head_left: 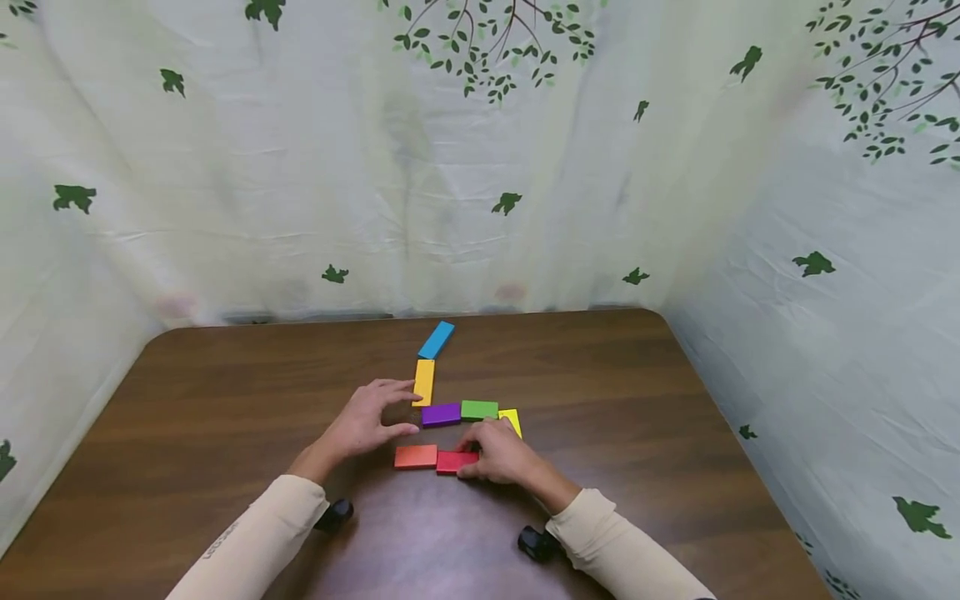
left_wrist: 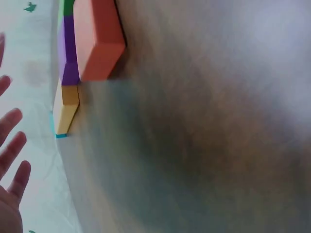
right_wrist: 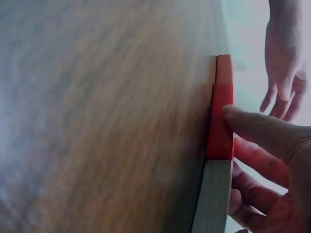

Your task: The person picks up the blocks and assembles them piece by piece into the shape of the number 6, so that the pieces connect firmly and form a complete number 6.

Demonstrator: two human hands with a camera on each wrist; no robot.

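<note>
My right hand (head_left: pixel 498 452) pinches a red block (head_left: pixel 450 462) between thumb and fingers, with the block lying on the table. Against its left end lies an orange-red block (head_left: pixel 416 457). In the right wrist view a pale greyish block (right_wrist: pixel 214 194) continues the row past the red one; the hand hides it in the head view. My left hand (head_left: pixel 371 419) is spread and holds nothing, its fingertips close beside an amber block (head_left: pixel 423 383) and a purple block (head_left: pixel 441 415). Right of the purple one come a green block (head_left: pixel 479 410) and a yellow block (head_left: pixel 512 418), partly covered by my right hand.
A blue block (head_left: pixel 437 340) lies slanted at the far end of the amber one, near the back edge of the brown wooden table (head_left: pixel 247 400). White cloth (head_left: pixel 285 167) with printed leaves hangs behind the table and along its sides.
</note>
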